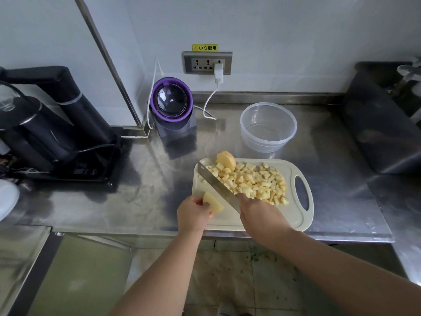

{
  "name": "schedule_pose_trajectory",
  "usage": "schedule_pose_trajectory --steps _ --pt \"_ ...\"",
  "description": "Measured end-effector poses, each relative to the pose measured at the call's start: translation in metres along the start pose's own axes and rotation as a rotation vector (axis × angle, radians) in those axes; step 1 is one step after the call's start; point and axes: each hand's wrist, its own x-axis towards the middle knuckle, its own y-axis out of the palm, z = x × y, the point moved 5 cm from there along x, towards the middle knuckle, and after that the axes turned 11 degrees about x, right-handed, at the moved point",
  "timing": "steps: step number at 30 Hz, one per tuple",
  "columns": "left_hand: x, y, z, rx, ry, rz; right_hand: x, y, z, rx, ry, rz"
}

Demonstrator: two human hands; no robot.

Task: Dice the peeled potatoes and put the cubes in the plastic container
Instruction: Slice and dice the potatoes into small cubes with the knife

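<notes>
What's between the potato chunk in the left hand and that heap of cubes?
In the head view, the knife, gripped by the right hand, slants across the cutting board between the potato chunk and the heap of cubes.

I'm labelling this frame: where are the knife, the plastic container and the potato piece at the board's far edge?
knife point(216, 187), head view, middle of the blade
plastic container point(265, 145), head view, near wall
potato piece point(226, 160), head view, rounded peeled surface
</notes>
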Motion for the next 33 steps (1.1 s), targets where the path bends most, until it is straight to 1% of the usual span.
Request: schedule_pose_trajectory --steps 4,13,24,33 --pt "0.000 0.001 0.000 -0.004 0.002 -0.010 -0.008 0.005 0.008 -0.029 -0.034 0.040" --pt "-0.002 0.000 -0.001 -0.040 -0.032 -0.008 -0.011 0.009 0.012 -0.056 -0.062 0.066" --pt "-0.003 0.000 -0.003 -0.054 -0.028 -0.001 -0.013 0.015 0.019 -0.141 -0.062 0.143" --pt "-0.004 -0.002 -0.005 -0.010 -0.053 0.036 -0.001 0.017 0.018 -0.093 -0.052 0.172"
